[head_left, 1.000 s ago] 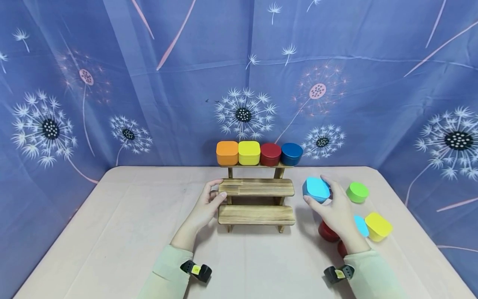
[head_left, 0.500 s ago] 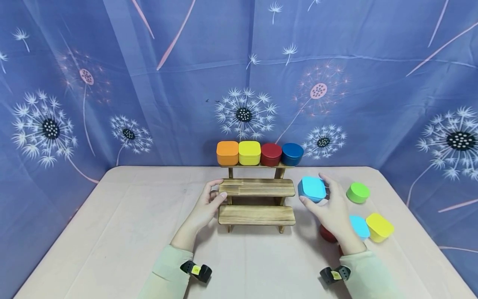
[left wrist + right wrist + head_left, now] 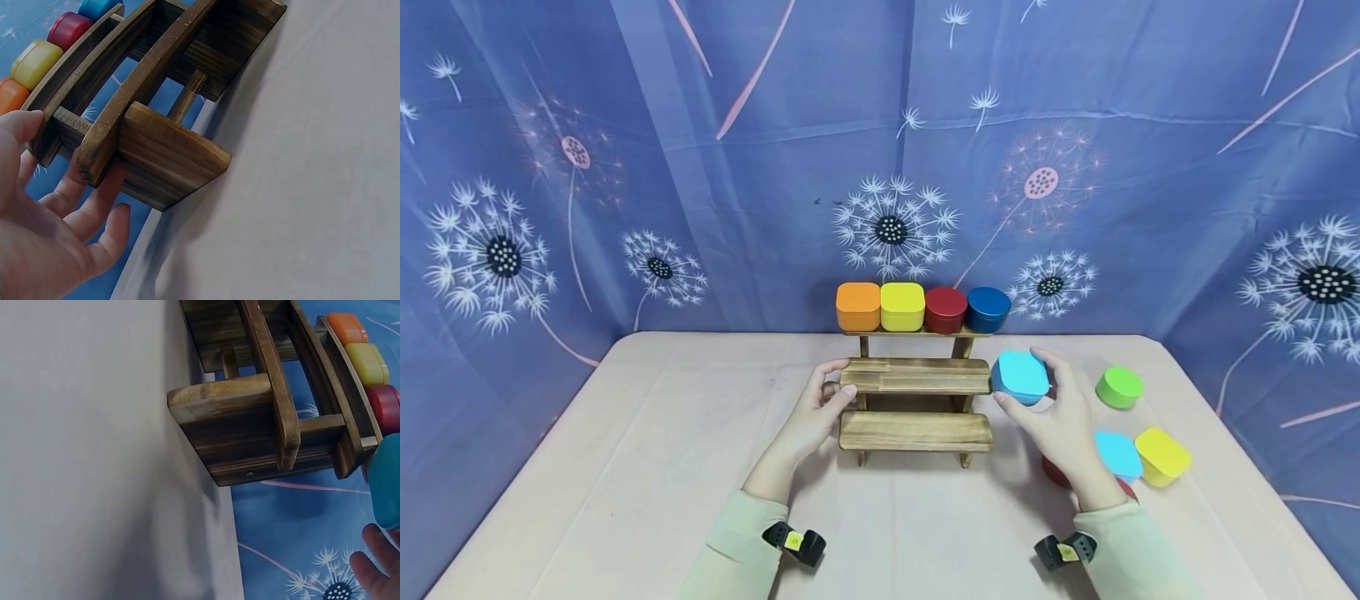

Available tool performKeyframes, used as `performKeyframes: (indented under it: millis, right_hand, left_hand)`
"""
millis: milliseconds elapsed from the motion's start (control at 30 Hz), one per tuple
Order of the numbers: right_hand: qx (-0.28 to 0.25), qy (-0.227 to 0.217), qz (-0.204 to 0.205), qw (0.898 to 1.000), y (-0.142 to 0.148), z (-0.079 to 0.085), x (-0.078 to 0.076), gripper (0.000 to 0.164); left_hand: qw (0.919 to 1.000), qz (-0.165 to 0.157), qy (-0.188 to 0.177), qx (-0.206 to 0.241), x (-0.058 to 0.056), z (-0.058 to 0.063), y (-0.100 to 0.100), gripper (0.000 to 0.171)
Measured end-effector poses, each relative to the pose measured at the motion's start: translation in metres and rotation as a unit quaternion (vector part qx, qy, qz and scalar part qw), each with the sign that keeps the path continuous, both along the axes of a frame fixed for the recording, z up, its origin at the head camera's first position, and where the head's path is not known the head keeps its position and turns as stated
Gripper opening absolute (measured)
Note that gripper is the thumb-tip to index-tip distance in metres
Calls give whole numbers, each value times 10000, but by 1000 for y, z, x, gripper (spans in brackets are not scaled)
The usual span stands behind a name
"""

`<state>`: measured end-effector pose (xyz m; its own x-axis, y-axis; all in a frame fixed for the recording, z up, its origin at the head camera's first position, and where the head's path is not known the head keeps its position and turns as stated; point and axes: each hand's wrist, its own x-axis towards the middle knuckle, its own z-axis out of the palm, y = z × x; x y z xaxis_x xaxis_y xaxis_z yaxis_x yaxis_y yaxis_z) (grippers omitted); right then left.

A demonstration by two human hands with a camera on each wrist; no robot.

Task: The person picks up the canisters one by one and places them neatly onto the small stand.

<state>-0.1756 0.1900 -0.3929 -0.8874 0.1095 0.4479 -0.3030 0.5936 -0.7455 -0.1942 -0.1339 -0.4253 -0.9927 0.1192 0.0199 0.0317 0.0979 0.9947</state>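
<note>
A three-tier wooden stand (image 3: 916,432) stands mid-table. My left hand (image 3: 801,421) holds the left end of its middle shelf, the thumb in front; in the left wrist view the fingers (image 3: 94,209) reach around the shelf end. My right hand (image 3: 1067,425) grips a light blue box (image 3: 1021,375) with rounded corners, off the table beside the middle shelf's right end. In the right wrist view only part of this box (image 3: 386,481) shows, at the edge. Along the top shelf sit an orange box (image 3: 858,307), a yellow box (image 3: 902,307), a dark red round box (image 3: 945,310) and a blue round box (image 3: 988,309).
On the table's right side are a green round box (image 3: 1120,387), another light blue box (image 3: 1118,455) and a yellow box (image 3: 1162,457). Dark red boxes (image 3: 1055,472) are partly hidden under my right forearm. A blue dandelion-print curtain (image 3: 760,208) hangs behind and along the sides.
My right hand has moved left with the light blue box, bringing it close to the middle shelf's right end. The left hand keeps its place on the stand.
</note>
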Motion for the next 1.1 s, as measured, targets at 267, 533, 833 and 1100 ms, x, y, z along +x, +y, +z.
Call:
performKeyframes:
  millis: [267, 533, 833, 1100]
  right_hand:
    - [-166, 6, 57, 9998, -8, 3, 2, 76]
    - [-368, 88, 263, 9989, -18, 7, 2, 76]
    - [-426, 148, 423, 9981, -29, 7, 1, 76]
    - [-394, 331, 501, 9974, -36, 3, -2, 76]
  left_hand:
    - [10000, -34, -25, 16, 0, -1, 0, 42]
    - [10000, -27, -42, 11, 1, 1, -1, 43]
    - [10000, -17, -22, 11, 0, 0, 0, 43]
    - [10000, -13, -15, 25, -1, 0, 0, 43]
